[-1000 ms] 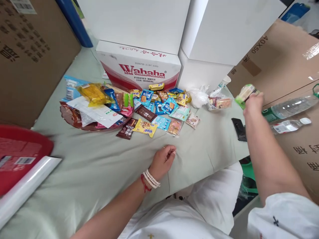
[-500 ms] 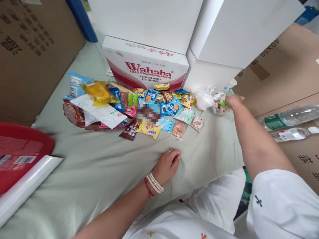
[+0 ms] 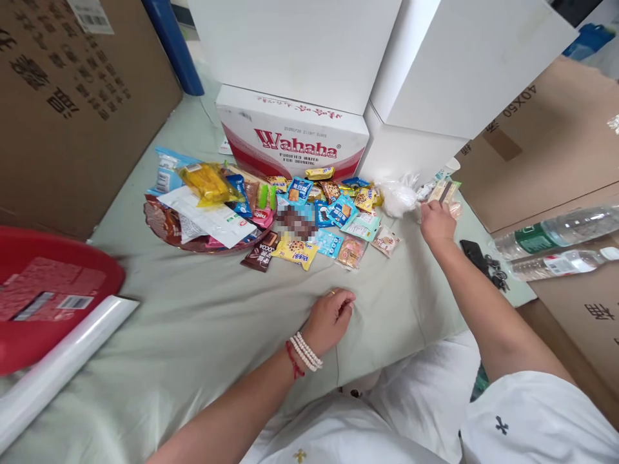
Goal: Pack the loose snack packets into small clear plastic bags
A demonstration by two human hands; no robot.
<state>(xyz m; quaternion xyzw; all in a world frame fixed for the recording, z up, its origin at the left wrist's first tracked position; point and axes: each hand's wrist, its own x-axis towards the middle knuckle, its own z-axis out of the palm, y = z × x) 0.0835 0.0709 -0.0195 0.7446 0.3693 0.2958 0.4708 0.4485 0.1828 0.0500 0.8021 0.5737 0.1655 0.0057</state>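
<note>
My left hand (image 3: 331,320) rests on the pale green cloth (image 3: 203,322) with its fingers curled together and nothing visible in them. At the right, my right hand (image 3: 438,222) has its fingers closed on a beige snack packet (image 3: 443,191) with a dark stripe. The hand partly hides a clear wrapping (image 3: 455,209) just beside it. To its left lies a bunched white plastic bag (image 3: 397,195). Several small snack packets spread over the middle, among them a yellow cookie packet (image 3: 294,252), a brown cocoa packet (image 3: 260,251) and a pink-beige packet (image 3: 350,251).
A reddish tray (image 3: 167,235) piled with snack packets stands at the left. Behind are a Wahaba-style white and red "Wahaha" carton (image 3: 294,145) and tall white boxes (image 3: 290,45). Keys (image 3: 498,274) and plastic bottles (image 3: 570,229) lie right; a red container (image 3: 53,296) stands left.
My right hand has moved left and towards me, and the striped beige packet now shows at its fingers. The keys have come into sight. My left hand stays resting.
</note>
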